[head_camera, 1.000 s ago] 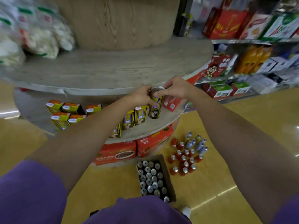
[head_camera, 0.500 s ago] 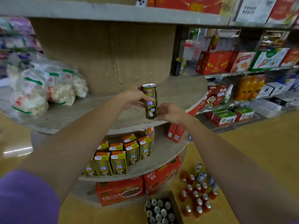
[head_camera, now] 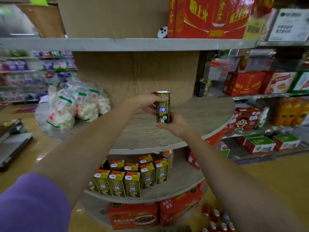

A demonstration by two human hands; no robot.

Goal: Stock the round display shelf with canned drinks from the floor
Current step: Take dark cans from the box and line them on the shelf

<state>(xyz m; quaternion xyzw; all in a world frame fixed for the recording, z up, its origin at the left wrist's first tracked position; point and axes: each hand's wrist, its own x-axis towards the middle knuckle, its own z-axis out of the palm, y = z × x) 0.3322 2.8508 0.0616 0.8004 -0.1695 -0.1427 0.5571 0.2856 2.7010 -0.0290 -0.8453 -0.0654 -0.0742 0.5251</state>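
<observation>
Can: one can point(head_camera: 163, 107), upright, above the middle tier of the round shelf point(head_camera: 200, 111).
Left hand point(head_camera: 145, 102): my fingers wrap its upper part.
Right hand point(head_camera: 173, 124): grips its base.

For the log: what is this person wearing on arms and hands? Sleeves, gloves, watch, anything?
A purple short sleeve covers the left upper arm; both forearms are bare below it. The left hand and right hand wear no gloves, and no watch, ring or band shows on either wrist. The right arm's sleeve lies outside the view.
</observation>
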